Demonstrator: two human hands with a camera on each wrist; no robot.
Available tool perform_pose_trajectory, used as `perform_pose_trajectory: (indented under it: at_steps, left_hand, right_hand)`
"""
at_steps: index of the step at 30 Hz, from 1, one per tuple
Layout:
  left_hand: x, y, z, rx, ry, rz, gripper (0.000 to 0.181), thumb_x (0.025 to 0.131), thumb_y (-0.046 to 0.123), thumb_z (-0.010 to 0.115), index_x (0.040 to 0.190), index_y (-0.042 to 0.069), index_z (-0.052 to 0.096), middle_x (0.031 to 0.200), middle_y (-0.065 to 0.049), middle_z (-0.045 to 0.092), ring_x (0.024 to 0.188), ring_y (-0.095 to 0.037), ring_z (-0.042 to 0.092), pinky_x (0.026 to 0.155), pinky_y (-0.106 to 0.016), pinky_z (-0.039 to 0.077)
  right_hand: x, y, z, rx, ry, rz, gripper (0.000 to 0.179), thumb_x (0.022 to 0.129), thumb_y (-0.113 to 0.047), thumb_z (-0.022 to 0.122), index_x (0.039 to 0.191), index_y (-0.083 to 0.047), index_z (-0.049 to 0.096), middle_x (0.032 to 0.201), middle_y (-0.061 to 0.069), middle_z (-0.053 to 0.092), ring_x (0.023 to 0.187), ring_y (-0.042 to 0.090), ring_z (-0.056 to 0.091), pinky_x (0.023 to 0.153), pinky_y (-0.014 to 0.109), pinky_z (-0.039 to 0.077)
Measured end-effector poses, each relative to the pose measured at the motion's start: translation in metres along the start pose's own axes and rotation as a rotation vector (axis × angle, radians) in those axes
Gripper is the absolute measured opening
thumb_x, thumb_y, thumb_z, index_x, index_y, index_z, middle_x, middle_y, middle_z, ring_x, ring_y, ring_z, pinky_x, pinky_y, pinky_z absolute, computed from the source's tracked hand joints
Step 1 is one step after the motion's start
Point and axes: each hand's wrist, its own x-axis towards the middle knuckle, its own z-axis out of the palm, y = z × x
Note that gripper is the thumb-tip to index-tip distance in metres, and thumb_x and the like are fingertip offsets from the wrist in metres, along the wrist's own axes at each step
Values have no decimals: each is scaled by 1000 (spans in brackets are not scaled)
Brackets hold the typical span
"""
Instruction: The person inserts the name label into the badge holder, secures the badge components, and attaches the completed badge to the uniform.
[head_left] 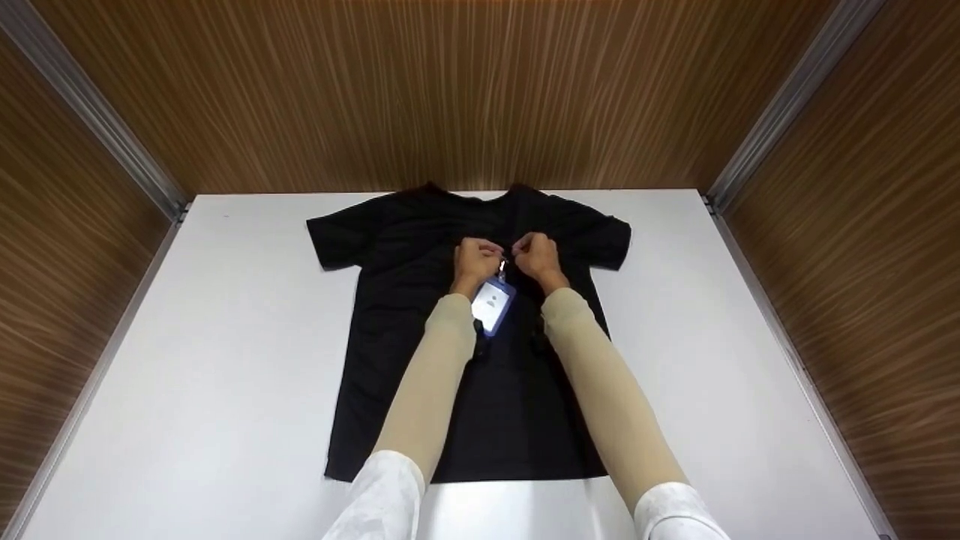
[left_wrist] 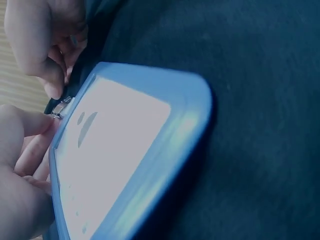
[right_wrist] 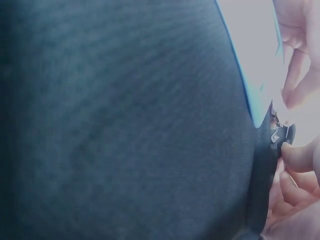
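Note:
A black short-sleeved T-shirt (head_left: pixel 397 322) lies spread on the white table. On its chest is a blue-framed ID badge holder (head_left: pixel 493 306) with a white card; it fills much of the left wrist view. At its top end is a small metal clip (left_wrist: pixel 61 107). My left hand (head_left: pixel 478 261) pinches beside this clip, thumb and fingertip against it. Close by on the other side, my right hand (head_left: pixel 537 256) pinches a small fold of black cloth (right_wrist: pixel 283 141) right by the clip. Whether the clip grips the cloth cannot be told.
Wood-patterned panels (head_left: pixel 480 90) stand behind and on both sides, with metal strips at the corners. White tabletop (head_left: pixel 225 360) shows on either side of the shirt. A dark wrist strap (head_left: pixel 480 337) shows by the left sleeve.

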Motion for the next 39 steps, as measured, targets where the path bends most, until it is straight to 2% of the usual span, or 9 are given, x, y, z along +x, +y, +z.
perform_pose_trajectory:
  at_steps: [6,14,21,31,39]
  left_hand:
    - [-2,1,0,-50,26,-2,15,86,8,70,91,7,84,90,-6,82,85,-10,74,80,-25,58]
    - [-6,-2,4,-103,-3,-29,16,88,5,68,95,6,82,96,-8,81,87,-11,75,78,-23,58]
    - [-7,-2,8,-58,35,10,15,88,7,69,94,6,83,94,-7,82,92,-16,77,84,-28,60]
    - [0,-2,6,6,76,-30,15,85,11,69,91,11,83,92,-1,82,94,-15,76,86,-28,58]
    - [0,0,6,24,68,-47,13,89,17,72,94,15,84,94,1,82,100,-16,76,91,-30,57]
  right_hand:
    - [-1,0,-1,47,13,-6,15,90,-8,65,97,2,74,100,19,75,98,31,68,95,40,54]
    - [-1,4,-1,71,6,-11,10,90,-6,67,94,0,73,92,12,74,89,23,67,85,31,53]
    - [0,5,-5,94,-20,-25,18,92,-5,66,104,2,76,104,21,76,97,29,70,90,35,54]
    - [3,2,-4,116,-9,-93,19,90,-4,67,104,1,78,106,21,77,100,33,71,93,40,54]
    - [3,3,-5,121,-11,-128,18,90,-4,69,104,1,79,108,19,78,105,34,73,96,42,54]
